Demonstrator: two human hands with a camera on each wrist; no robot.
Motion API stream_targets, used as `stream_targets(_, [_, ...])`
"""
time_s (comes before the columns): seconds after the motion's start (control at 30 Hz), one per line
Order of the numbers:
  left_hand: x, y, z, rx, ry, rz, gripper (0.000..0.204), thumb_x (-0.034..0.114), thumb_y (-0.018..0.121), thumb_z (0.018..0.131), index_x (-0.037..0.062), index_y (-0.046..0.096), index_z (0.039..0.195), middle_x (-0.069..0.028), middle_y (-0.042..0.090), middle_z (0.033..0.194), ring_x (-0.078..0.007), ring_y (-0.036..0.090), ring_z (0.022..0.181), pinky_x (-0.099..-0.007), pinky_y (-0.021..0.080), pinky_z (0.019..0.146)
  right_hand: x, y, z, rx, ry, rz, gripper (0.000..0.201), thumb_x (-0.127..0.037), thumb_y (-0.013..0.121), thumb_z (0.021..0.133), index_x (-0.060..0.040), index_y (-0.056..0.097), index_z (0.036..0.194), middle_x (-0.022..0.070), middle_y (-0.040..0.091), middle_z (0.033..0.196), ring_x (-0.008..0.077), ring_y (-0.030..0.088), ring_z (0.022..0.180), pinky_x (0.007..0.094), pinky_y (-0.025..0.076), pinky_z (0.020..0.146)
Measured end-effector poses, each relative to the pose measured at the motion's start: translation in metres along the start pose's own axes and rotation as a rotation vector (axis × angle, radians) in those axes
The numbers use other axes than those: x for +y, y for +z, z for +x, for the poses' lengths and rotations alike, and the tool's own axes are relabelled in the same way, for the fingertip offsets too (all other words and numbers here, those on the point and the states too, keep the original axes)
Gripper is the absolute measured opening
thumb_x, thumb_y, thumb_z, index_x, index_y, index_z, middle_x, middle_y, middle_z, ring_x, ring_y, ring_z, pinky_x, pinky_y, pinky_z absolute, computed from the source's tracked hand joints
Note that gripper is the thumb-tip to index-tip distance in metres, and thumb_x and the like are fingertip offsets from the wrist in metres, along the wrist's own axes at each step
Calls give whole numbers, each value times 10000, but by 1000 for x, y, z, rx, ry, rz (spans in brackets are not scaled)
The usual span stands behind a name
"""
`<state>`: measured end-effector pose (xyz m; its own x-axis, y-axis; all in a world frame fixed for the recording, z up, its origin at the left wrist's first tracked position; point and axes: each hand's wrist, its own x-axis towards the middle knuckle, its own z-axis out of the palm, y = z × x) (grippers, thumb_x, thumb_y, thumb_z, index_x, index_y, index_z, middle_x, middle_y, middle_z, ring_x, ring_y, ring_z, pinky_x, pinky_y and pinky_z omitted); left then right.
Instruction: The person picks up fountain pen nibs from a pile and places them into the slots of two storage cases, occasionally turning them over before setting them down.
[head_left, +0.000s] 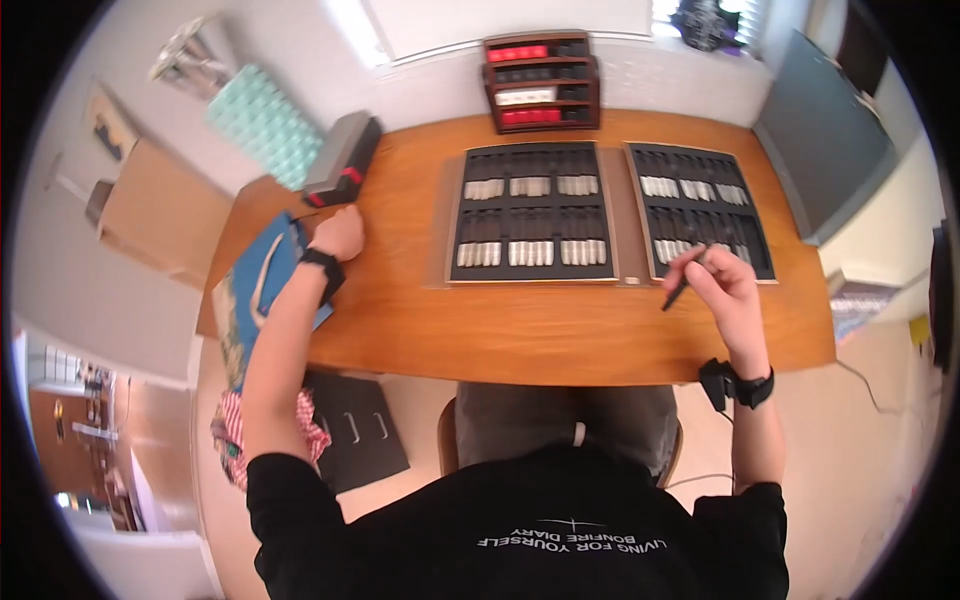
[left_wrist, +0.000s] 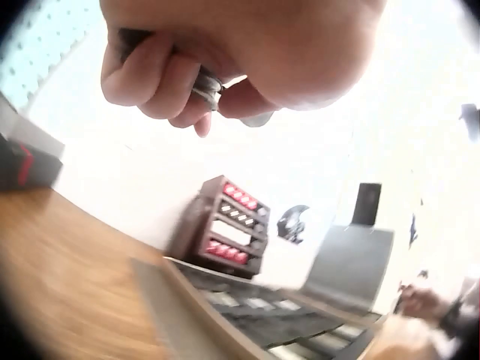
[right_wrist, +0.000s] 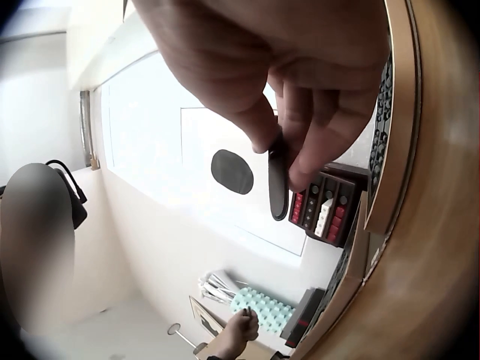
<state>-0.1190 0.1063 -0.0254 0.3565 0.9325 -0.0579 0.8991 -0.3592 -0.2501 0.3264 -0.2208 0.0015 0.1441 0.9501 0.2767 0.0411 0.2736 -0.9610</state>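
Observation:
At the left of the table my left hand is curled, near a grey-black box. In the left wrist view its fingers hold a small dark item with a silvery part; cannot tell its kind, since the fingers hide most of it. My right hand, held over the front of the right black tray, pinches a slim, dark, round-ended stick between thumb and fingers. The stick slants downward in the head view. Both this tray and the left black tray hold rows of silver-ended pieces.
A brown rack with red, black and white items stands at the back. Blue bag lies over the table's left edge. A mint-green bumpy object leans behind the grey-black box. At the right back stands a grey panel.

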Motion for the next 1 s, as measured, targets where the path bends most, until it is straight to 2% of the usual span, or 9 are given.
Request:
stream_targets(0.13, [-37,37,25,288,253,74,227,74,383,900,-43,489,1063,-295,615,1007,-413,642,890,-512,512,762,-2,-5,-7,130,132,151,190,-100,540,966,-4,559,803,107,644,1019,160,642,860,280,536,740])
stream_targets(0.2, [-23,10,12,488,310,-215,233,57,378,899,-32,474,1091,-280,618,992,-427,630,874,-518,488,746,5,-11,-9,166,155,139,143,-115,544,967,-7,583,882,96,654,1001,145,641,856,262,531,724])
stream_targets(0.3, [42,-73,-37,417,223,-341,182,52,391,905,-18,487,1043,-235,619,907,-406,631,820,-489,476,732,5,-18,-17,183,193,135,139,-138,555,966,-21,601,1026,72,672,962,115,638,843,233,516,691])
stream_targets(0.37, [60,-83,-44,706,359,-752,128,120,422,947,27,511,939,-107,562,753,-237,576,650,-355,454,604,12,-25,-23,182,201,127,192,-159,565,963,-59,572,1127,40,689,921,90,632,845,217,490,667])
stream_targets(0.4, [69,-90,-53,704,370,-762,128,120,422,947,27,511,939,-107,562,753,-237,576,650,-355,454,604,15,-30,-25,193,203,119,192,-159,565,963,-59,572,1127,40,689,921,90,632,845,217,490,667])
stream_targets(0.47, [92,-99,-70,296,135,-1323,210,225,448,987,82,510,847,5,436,679,-74,397,532,-226,318,476,17,-35,-29,192,176,100,171,-160,557,968,-68,582,1110,40,687,927,91,629,861,226,487,692])
stream_targets(0.5, [107,-94,-74,240,140,-1519,271,306,438,1016,115,487,831,60,356,651,-14,268,485,-189,192,426,14,-34,-30,227,186,91,183,-158,552,969,-59,587,1119,36,681,945,98,630,886,233,490,730])
stream_targets(0.7, [174,-84,-82,-276,359,-2143,307,341,384,1038,120,402,827,43,309,647,-34,255,455,-192,191,400,-11,-70,-21,337,195,-81,265,-158,556,967,-8,588,1183,33,665,983,115,644,887,243,523,759])
stream_targets(1.0, [185,-67,-79,-387,362,-2249,292,299,347,1048,105,402,837,30,337,656,-36,255,434,-188,214,378,-12,-140,20,356,418,-461,234,-167,588,925,-34,656,1106,3,692,921,49,577,748,191,464,659])
